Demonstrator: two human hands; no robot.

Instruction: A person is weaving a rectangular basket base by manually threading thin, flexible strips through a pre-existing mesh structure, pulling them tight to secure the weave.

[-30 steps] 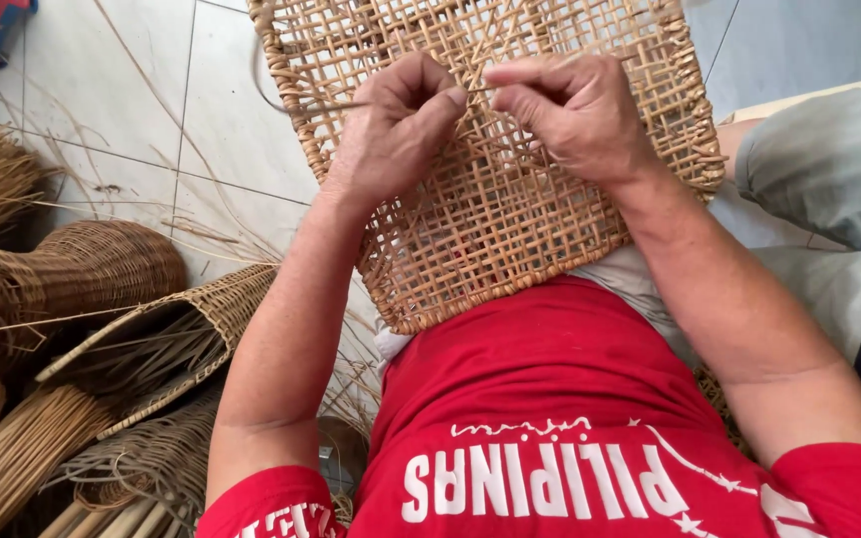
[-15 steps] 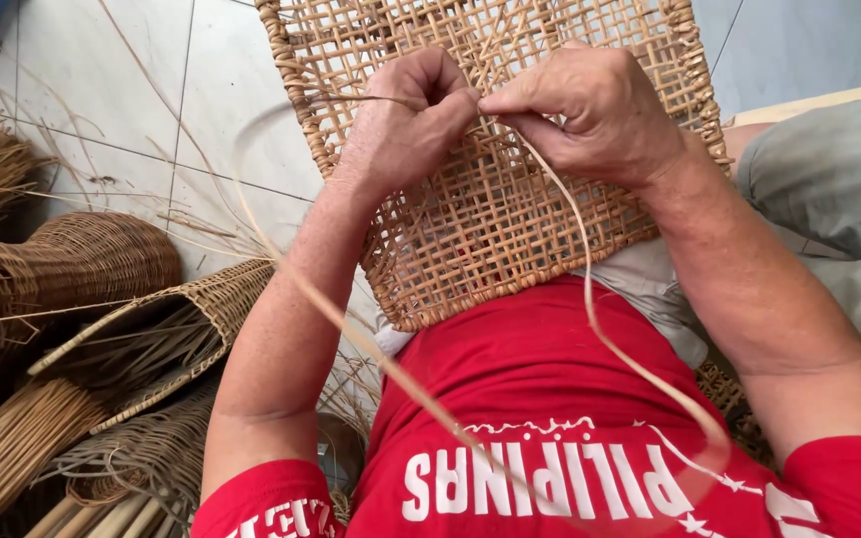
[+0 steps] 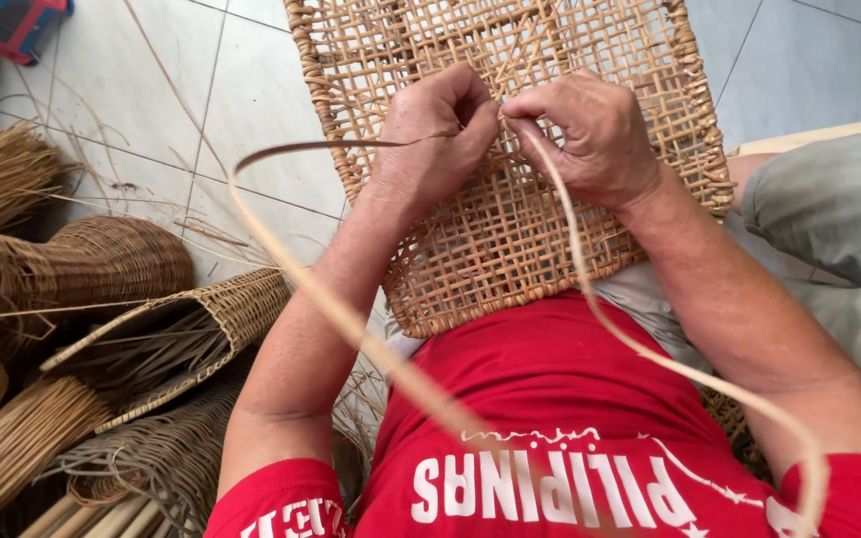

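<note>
- Woven rattan panel (image 3: 510,229): open lattice, upper centre of frame, its lower edge resting against the red shirt (image 3: 550,418).
- Left hand (image 3: 440,134): fingers curled, pinching a rattan strip (image 3: 351,324) at the panel face.
- Right hand (image 3: 590,130): clenched on the same strip, just beside the left.
- Woven baskets (image 3: 92,264): stacked at left on the tiled floor (image 3: 132,100).

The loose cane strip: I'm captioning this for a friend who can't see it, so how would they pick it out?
Start at the woven panel on the lap. Both hands, left and right, pinch at its middle. The strip loops out from there, the only long free strand, unlike the baskets on the floor.
</note>
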